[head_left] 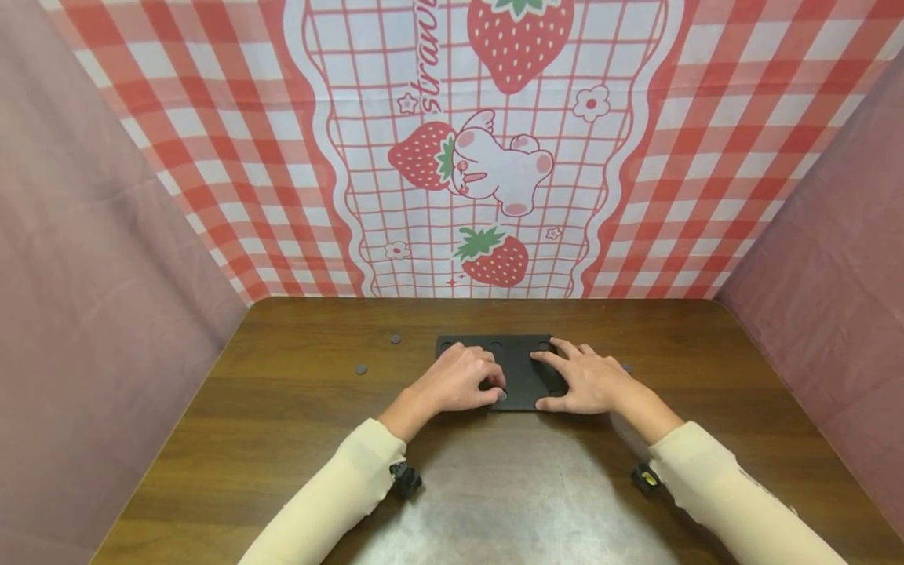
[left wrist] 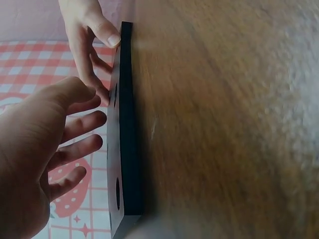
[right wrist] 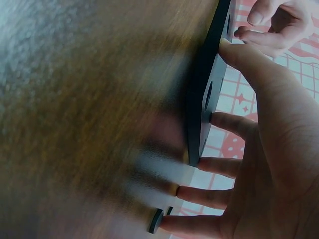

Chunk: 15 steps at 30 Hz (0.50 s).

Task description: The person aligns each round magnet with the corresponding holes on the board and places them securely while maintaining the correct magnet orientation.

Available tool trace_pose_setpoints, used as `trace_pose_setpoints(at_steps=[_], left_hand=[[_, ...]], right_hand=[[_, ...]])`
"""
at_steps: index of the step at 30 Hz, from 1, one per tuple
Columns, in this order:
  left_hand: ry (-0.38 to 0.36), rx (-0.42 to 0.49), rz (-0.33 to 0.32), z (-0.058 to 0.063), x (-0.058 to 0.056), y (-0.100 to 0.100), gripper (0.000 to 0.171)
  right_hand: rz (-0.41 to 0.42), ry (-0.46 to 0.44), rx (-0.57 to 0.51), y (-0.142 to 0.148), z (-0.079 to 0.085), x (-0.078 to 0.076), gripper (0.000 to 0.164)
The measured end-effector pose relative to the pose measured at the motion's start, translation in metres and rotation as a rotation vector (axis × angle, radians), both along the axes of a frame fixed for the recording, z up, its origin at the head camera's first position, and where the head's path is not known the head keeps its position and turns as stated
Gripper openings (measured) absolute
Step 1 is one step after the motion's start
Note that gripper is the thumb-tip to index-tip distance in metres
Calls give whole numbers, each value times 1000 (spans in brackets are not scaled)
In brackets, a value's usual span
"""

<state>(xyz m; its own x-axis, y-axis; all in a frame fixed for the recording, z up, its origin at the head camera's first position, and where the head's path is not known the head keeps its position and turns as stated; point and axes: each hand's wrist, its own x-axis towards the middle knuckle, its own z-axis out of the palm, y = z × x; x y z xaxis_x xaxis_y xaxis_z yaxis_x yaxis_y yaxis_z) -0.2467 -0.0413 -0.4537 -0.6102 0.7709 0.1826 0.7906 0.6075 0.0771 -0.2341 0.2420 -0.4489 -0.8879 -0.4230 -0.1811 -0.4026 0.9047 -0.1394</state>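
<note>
A flat black board (head_left: 523,375) with round recesses lies on the table. My left hand (head_left: 462,378) is over its left half, fingers bent loosely. Below those fingertips, a small greyish round spot shows at the board's near edge. In the left wrist view the left hand's fingers (left wrist: 82,144) appear spread just off the board, with nothing visible between them. My right hand (head_left: 586,380) rests spread at the right end, its thumb (right wrist: 244,57) and index finger on the board. Its little finger reaches a small dark disc (right wrist: 156,221) on the table.
Two small grey discs, a far one (head_left: 395,339) and a nearer one (head_left: 362,369), lie left of the board. Another disc (head_left: 627,368) shows partly behind the right hand. A strawberry-print checked cloth (head_left: 494,180) hangs at the table's far edge, with pinkish curtains at both sides.
</note>
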Motion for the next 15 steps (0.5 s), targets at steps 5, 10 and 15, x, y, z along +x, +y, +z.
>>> trace_pose_setpoints(at_steps=[5, 10, 15], left_hand=[[17, 21, 18, 1, -1, -4, 14], [20, 37, 34, 3, -3, -7, 14], [13, 44, 58, 5, -4, -11, 15]], right_hand=[[1, -2, 2, 0, -1, -1, 96], [-9, -7, 5, 0, -1, -3, 95], [-7, -7, 3, 1, 0, -2, 96]])
